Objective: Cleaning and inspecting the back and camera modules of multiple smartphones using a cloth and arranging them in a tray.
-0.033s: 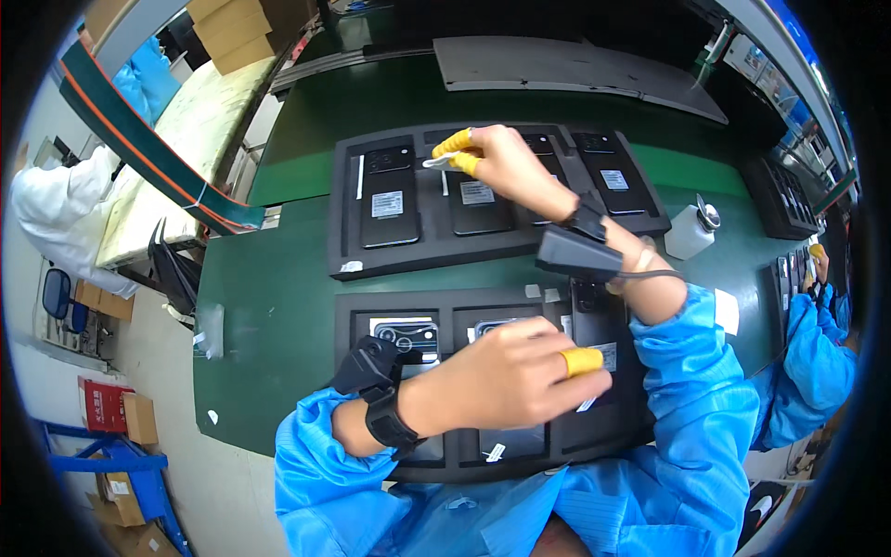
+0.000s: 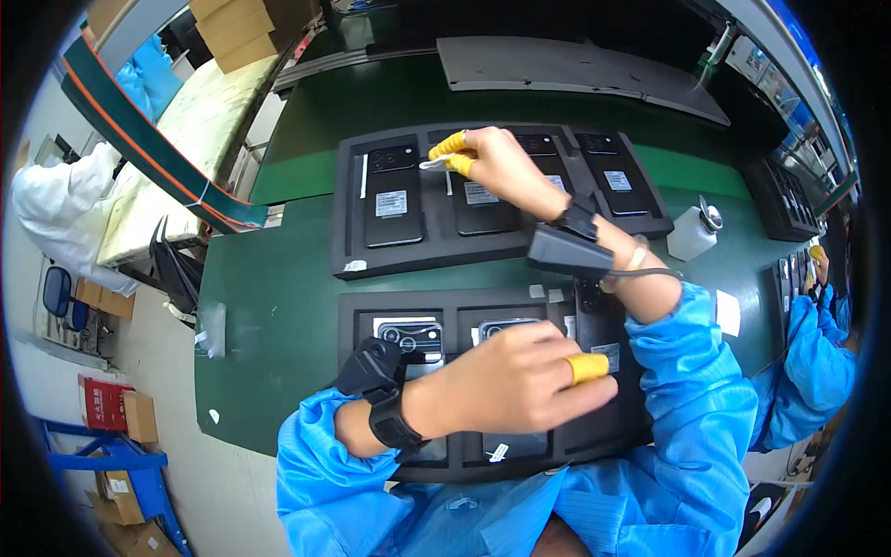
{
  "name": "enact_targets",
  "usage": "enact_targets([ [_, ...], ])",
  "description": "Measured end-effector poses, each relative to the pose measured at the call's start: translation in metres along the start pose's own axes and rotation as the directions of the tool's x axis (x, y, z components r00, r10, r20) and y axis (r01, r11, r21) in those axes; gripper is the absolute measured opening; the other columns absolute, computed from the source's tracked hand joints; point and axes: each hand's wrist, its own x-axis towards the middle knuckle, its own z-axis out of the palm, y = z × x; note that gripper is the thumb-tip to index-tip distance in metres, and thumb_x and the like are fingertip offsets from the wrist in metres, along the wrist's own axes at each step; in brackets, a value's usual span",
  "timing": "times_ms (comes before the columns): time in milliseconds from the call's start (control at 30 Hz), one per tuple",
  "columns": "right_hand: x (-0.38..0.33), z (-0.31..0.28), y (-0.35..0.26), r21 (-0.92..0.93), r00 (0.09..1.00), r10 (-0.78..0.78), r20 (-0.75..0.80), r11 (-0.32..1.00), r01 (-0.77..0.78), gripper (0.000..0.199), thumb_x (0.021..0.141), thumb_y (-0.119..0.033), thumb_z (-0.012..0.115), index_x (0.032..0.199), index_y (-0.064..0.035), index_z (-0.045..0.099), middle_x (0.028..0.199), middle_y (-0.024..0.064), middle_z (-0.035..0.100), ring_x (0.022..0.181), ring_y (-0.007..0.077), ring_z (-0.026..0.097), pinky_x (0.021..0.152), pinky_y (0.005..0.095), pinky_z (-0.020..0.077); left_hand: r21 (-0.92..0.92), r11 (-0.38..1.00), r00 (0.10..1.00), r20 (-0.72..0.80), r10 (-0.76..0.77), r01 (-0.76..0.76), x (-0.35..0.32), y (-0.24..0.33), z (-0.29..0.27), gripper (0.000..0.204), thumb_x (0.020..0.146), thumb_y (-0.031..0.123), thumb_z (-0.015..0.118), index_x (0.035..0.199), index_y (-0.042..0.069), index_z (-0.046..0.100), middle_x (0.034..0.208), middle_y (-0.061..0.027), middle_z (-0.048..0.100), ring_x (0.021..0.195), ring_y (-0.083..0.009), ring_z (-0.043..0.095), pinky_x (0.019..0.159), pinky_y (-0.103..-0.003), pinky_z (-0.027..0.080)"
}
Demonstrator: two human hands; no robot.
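Note:
My right hand (image 2: pixel 492 158), with yellow finger cots on its fingertips, pinches a small folded white wipe (image 2: pixel 434 165) above the far black foam tray (image 2: pixel 445 252). Dark smartphones with white labels lie back up in it, such as the phone (image 2: pixel 393 197) to the left of the wipe. My left hand (image 2: pixel 524 381) is curled over the near foam tray (image 2: pixel 357 306), a yellow finger cot (image 2: pixel 588 368) on one finger. Whatever its fingers hold is hidden. Phones lie there too: a phone (image 2: pixel 413 342) by the left wrist, a dark phone (image 2: pixel 590 325) beyond the fingers.
On the green table (image 2: pixel 269 343) a white pump bottle (image 2: pixel 689 234) stands right of the far tray. Behind lies a grey panel (image 2: pixel 575 74). At right, a co-worker's blue sleeve (image 2: pixel 806 357) reaches toward another tray. A black cable (image 2: pixel 650 273) trails from my right wrist.
The whole view has shifted slightly. My left hand has moved a little to the right; a small white piece seen under its fingers before is out of sight now. My right hand keeps its pinch.

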Motion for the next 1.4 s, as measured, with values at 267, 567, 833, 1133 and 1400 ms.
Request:
enact_targets([
  [267,0.005,0.052,0.007,-0.095,0.978,-0.177,0.113,0.978,0.188,0.018,0.079,-0.009,0.061,0.093,-0.0023,0.07,0.088,0.0194,0.066,0.082,0.0332,0.065,0.077,0.0376,0.0513,0.004,0.981,0.972,-0.141,0.19,-0.192,-0.002,0.008,0.002,0.025,0.07,0.01,0.062,0.094,0.006,0.066,0.068,-0.0032,0.053,0.059,-0.014,0.053,0.047,-0.024,0.038],
  [567,-0.011,0.064,-0.031,-0.046,0.895,-0.173,0.411,0.977,0.21,0.019,0.074,-0.005,0.058,0.088,0.001,0.068,0.081,0.0227,0.065,0.076,0.0347,0.065,0.073,0.0389,0.0523,0.019,0.978,0.971,-0.119,0.206,-0.205,-0.005,0.006,-0.001,0.027,0.07,0.011,0.062,0.096,0.006,0.066,0.062,-0.0016,0.049,0.056,-0.0139,0.051,0.047,-0.024,0.038],
  [833,-0.005,0.075,-0.025,-0.033,0.955,-0.292,-0.043,0.956,0.291,0.019,0.07,-0.008,0.058,0.084,-0.0064,0.07,0.078,0.0199,0.065,0.074,0.0331,0.065,0.066,0.0403,0.0521,0.109,0.962,0.968,0.055,0.245,-0.25,0.003,0.007,-0.01,0.032,0.065,0.011,0.064,0.096,0.013,0.07,0.088,-0.0031,0.066,0.065,-0.0145,0.06,0.057,-0.024,0.049],
  [1133,-0.014,0.069,-0.039,0.046,0.968,-0.242,-0.068,0.968,0.246,0.015,0.063,-0.007,0.059,0.074,-0.0018,0.068,0.066,0.0189,0.063,0.063,0.0352,0.062,0.057,0.0406,0.049,0.045,0.981,0.98,0.076,0.183,-0.187,0.019,0.017,-0.008,0.034,0.056,0.018,0.063,0.087,0.005,0.068,0.076,-0.0101,0.066,0.059,-0.0232,0.062,0.054,-0.031,0.049],
  [1400,-0.066,-0.066,-0.11,0.392,0.933,-0.212,-0.29,0.863,0.318,0.021,0.071,-0.001,0.057,0.088,0.002,0.069,0.077,0.0155,0.068,0.069,0.0233,0.066,0.066,0.0297,0.0517,-0.006,0.982,0.975,0.115,0.189,-0.19,0.021,0.02,-0.023,0.02,0.08,-0.003,0.059,0.098,0.001,0.066,0.09,-0.0125,0.067,0.066,-0.0254,0.063,0.054,-0.032,0.049],
])
